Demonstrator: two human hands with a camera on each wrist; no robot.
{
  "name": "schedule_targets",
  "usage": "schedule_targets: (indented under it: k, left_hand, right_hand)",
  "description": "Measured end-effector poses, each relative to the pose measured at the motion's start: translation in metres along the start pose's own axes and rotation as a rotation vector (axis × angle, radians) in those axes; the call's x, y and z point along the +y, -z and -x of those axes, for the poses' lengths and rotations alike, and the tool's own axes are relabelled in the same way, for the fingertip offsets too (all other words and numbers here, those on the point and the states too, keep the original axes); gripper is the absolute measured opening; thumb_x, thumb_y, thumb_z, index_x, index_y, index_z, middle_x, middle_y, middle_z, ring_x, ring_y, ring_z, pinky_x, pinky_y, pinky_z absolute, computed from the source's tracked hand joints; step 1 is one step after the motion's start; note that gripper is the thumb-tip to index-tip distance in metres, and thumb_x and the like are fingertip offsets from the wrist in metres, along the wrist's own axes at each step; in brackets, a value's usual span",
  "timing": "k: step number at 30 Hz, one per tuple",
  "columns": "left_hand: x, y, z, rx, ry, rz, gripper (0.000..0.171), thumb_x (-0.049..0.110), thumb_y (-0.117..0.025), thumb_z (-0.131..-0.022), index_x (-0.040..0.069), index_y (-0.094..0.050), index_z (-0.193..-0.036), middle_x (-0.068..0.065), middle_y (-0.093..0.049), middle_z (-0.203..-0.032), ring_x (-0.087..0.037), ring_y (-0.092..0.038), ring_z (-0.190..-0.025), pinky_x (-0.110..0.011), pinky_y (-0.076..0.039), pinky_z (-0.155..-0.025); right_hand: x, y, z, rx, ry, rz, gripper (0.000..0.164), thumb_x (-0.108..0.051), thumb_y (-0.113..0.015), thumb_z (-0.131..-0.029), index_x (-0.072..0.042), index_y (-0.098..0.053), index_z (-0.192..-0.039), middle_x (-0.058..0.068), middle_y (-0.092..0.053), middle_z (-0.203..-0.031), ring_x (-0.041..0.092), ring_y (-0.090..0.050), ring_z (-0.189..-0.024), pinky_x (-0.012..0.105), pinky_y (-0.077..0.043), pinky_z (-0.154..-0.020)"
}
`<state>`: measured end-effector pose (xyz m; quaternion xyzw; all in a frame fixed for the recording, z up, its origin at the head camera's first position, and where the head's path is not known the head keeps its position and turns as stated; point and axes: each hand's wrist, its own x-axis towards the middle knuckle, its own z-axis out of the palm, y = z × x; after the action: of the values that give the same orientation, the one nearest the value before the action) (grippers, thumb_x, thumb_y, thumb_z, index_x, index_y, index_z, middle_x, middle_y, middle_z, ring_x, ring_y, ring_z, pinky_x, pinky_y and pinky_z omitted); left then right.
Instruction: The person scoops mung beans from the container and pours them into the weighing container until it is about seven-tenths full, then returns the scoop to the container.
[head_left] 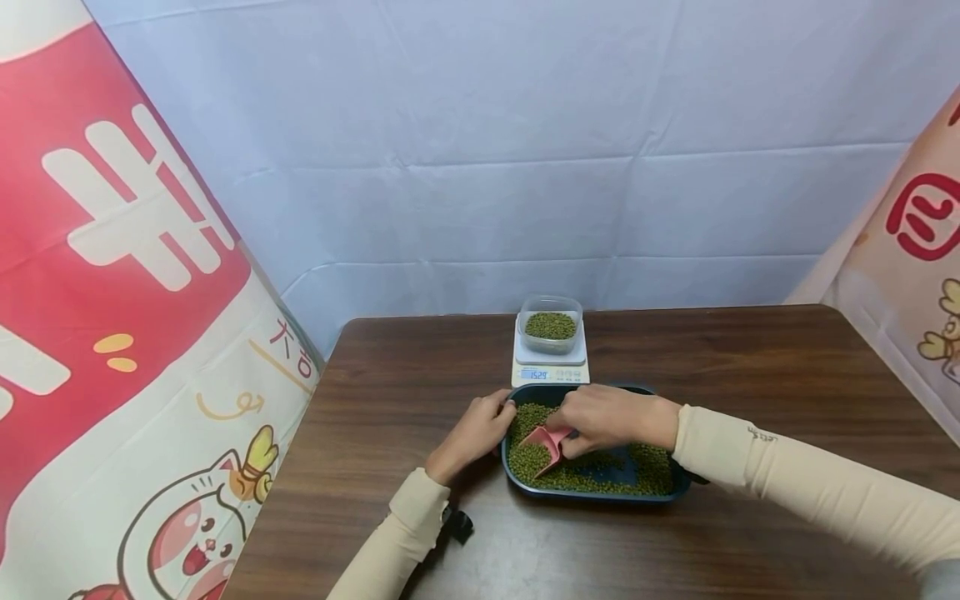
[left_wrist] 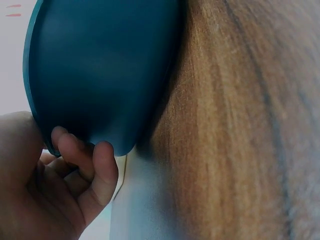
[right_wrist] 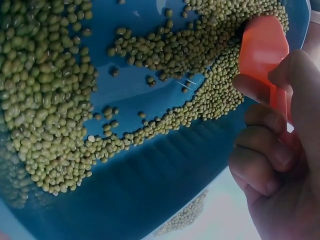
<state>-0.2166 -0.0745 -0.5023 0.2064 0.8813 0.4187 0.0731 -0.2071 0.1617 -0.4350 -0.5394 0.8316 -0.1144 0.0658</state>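
A dark blue tray holds green mung beans, with bare patches of its floor showing. My right hand grips the handle of a pink scoop; its bowl is down among the beans at the tray's left part. In the head view, beans lie in and around the scoop's mouth. My left hand holds the tray's left end, and in the left wrist view its curled fingers press the outer wall near the rim.
Behind the tray, a white kitchen scale with a lit display carries a clear plastic container with mung beans in it. The brown wooden table meets a pale cloth backdrop. Printed cloths hang at both sides.
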Motion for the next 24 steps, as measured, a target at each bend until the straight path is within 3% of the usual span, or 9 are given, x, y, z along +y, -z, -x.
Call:
schedule_targets:
  k: [24]
  left_hand:
    - [-0.0016, 0.0003, 0.0014, 0.006, -0.008, 0.013, 0.030, 0.024, -0.038, -0.105, 0.015, -0.059, -0.124, -0.006, -0.059, -0.063, -0.016, -0.053, -0.036, -0.030, -0.050, -0.035]
  right_hand:
    - [0.0007, -0.0062, 0.0027, -0.024, -0.001, -0.087, 0.007, -0.015, -0.060, -0.080, -0.022, -0.057, -0.081, -0.013, -0.033, -0.059, 0.001, -0.022, -0.045, 0.017, -0.017, -0.043]
